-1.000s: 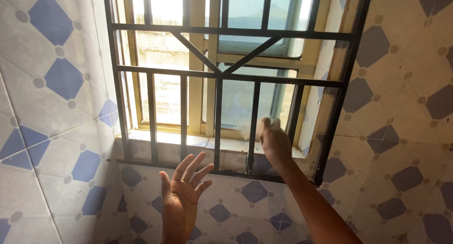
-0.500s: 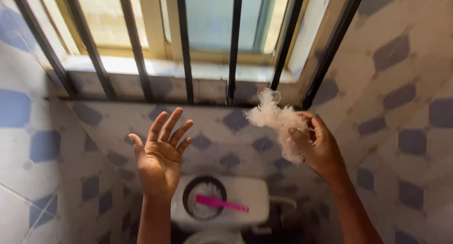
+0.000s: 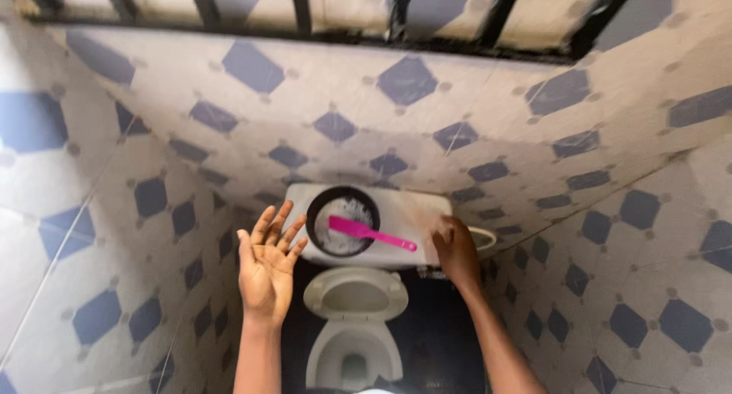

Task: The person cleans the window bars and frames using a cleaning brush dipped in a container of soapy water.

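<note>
My right hand is down at the right end of a white toilet cistern, closed on a pale fibrous scrubbing wad that shows only as a blur at my fingertips. My left hand is raised with fingers spread and palm up, holding nothing, just left of the cistern. On the cistern lid sits a round black bowl with a pink brush lying across it.
The white toilet seat and bowl stand below the cistern on a dark floor. Tiled walls with blue diamond shapes close in on the left, back and right. Black window bars run along the top.
The view has dropped from the barred window to the toilet. My right hand came away from the sill with the fibrous wad and lowered it to the cistern; my left hand stayed open.
</note>
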